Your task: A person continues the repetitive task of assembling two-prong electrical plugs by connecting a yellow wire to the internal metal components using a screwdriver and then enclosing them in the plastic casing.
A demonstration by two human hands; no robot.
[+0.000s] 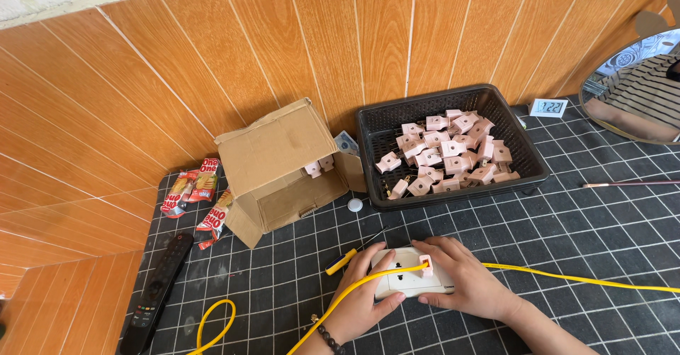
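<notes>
Both hands are clamped on a white socket block (409, 273) at near centre of the black grid mat (581, 234): left hand (363, 295) is wrapped round its near-left edge w/ a yellow cable (567, 275) crossing the wrist; right hand (464, 277) is pressed flat on top, fingertips beside a pink plug (426, 264) seated in the block.

Risk, as judged: plug could be seated skew if pressed off-axis; block could slide on the mat if left grip eases; cable could drag it sideways.

Yellow-handled screwdriver (346, 258) is laid just left of the block. Black remote (157, 288) at far left edge. A small white cap (355, 204) sits further back.

Pkgs: red/yellow snack packets (190, 185), flat, lying left of a tipped, open brown cardboard box (280, 149) w/ a few pink plugs inside. Black mesh basket (386, 121), rectangular, is heaped w/ more pink plugs. Small white digital clock (548, 107) at back right, against the orange tile wall (212, 57); round mirror (637, 93) at far right.
</notes>
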